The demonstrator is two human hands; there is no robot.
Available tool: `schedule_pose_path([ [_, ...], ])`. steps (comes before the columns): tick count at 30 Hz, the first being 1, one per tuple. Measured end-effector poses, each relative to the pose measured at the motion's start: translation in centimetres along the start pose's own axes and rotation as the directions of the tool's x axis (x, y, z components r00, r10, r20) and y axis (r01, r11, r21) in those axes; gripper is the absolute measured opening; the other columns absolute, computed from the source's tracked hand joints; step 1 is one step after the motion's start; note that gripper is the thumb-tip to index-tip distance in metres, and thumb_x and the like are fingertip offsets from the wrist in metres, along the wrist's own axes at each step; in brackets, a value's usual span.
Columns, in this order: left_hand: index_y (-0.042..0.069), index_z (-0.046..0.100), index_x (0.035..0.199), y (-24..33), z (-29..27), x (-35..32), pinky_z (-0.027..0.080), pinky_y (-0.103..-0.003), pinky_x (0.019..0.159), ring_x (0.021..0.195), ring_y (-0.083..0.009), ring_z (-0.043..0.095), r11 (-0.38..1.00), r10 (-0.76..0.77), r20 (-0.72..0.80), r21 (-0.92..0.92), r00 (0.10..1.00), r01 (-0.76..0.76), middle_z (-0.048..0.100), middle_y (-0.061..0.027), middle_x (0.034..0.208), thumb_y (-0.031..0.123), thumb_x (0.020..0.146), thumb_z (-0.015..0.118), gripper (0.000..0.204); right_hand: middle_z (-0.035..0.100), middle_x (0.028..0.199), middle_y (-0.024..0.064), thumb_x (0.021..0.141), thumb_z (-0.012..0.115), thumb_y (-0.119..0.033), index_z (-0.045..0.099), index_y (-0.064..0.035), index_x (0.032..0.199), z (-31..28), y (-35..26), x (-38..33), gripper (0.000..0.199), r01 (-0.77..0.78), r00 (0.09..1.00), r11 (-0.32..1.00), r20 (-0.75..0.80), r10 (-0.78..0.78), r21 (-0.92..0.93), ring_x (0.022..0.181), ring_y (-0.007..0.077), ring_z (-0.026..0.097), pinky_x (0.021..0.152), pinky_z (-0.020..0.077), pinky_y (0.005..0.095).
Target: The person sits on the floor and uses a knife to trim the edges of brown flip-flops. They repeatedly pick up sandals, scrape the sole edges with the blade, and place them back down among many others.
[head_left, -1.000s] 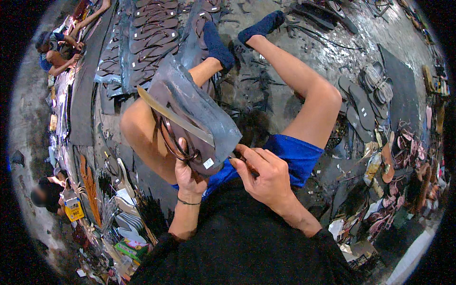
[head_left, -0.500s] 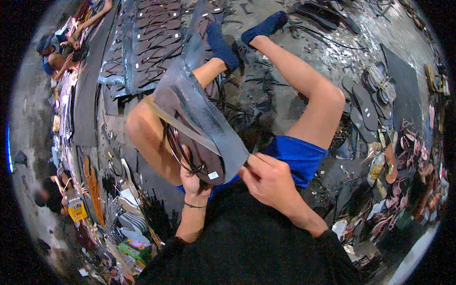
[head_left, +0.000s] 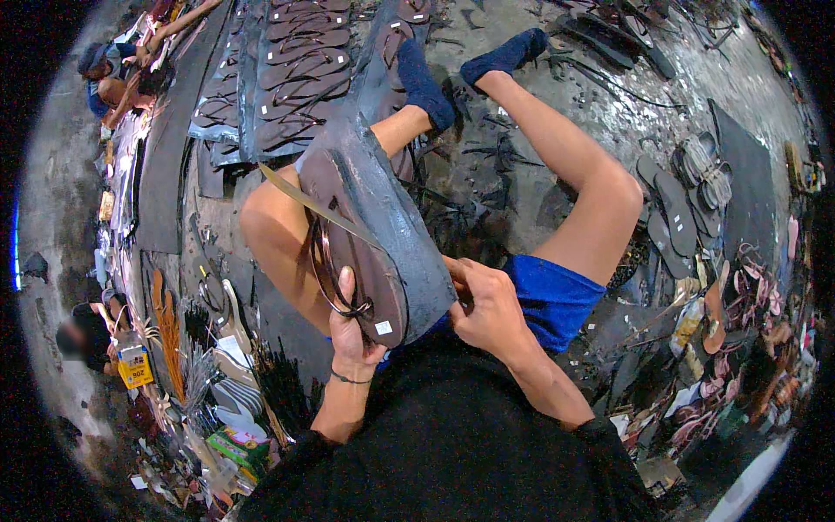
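The person sits on the floor (head_left: 557, 122) with a grey rubber sheet (head_left: 387, 217) propped across the left knee, a brown sandal (head_left: 361, 261) lying on it. The left hand (head_left: 355, 335) is closed around the sandal's heel end, thumb pressed up along the sole beside the thin strap loop (head_left: 326, 274). The right hand (head_left: 487, 304) is clenched on the sheet's lower edge, just right of the sandal; whether it also holds a tool I cannot tell. A long flat blade-like strip (head_left: 304, 202) lies slanted across the sandal's toe end. To do this well, I'd judge the sandal must stay pinned flat against the sheet, with the thumb kept away from that strip. Rows of dark sandals (head_left: 300, 70) lie beyond the sheet.
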State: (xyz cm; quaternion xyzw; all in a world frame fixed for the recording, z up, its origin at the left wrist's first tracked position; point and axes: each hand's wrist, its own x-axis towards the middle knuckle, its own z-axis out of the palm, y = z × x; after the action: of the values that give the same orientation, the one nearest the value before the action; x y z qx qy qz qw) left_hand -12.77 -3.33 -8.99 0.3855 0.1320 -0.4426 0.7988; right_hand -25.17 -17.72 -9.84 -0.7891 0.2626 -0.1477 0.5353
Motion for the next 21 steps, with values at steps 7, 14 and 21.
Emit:
schedule_pose_path([
  [7, 0.005, 0.06, 0.11, 0.1, 2.8, -0.6, 0.057, -0.028, 0.074, 0.083, -0.0193, 0.068, 0.992, -0.002, -0.051, -0.125, 0.999, -0.005, 0.068, -0.0119, 0.1, 0.033, 0.092, 0.059, 0.034, 0.064, 0.091, 0.0153, 0.072, 0.07, -0.024, 0.064, -0.0126, 0.113, 1.4, -0.7, 3.2, 0.043, 0.103, 0.992, 0.992, -0.075, -0.098, 0.067, 0.084, 0.0336, 0.062, 0.074, 0.05, 0.0426],
  [14, 0.005, 0.058, 0.116, 0.8, 2.1, -0.4, 0.056, -0.035, 0.079, 0.088, -0.0215, 0.067, 0.932, -0.045, 0.185, -0.346, 0.982, 0.108, 0.068, -0.0083, 0.102, 0.032, 0.096, 0.053, 0.035, 0.063, 0.081, 0.0152, 0.084, 0.061, -0.027, 0.065, -0.0053, 0.095, 7.3, 3.2, 8.8, 0.024, 0.289, 0.911, 0.905, -0.201, -0.361, -0.313, 0.074, 0.0346, 0.061, 0.065, 0.0475, 0.045],
  [21, 0.0, 0.053, 0.12, -2.2, -2.3, -4.2, 0.054, -0.036, 0.084, 0.098, -0.0229, 0.064, 0.959, 0.106, -0.021, 0.265, 0.994, -0.096, 0.062, -0.0096, 0.112, 0.03, 0.095, 0.056, 0.039, 0.061, 0.066, 0.0057, 0.096, 0.048, -0.044, 0.064, -0.0028, 0.081, 4.8, 3.0, 17.8, 0.046, -0.075, 0.997, 0.917, 0.027, 0.07, 0.392, 0.057, 0.0162, 0.055, 0.053, 0.0443, 0.0307],
])
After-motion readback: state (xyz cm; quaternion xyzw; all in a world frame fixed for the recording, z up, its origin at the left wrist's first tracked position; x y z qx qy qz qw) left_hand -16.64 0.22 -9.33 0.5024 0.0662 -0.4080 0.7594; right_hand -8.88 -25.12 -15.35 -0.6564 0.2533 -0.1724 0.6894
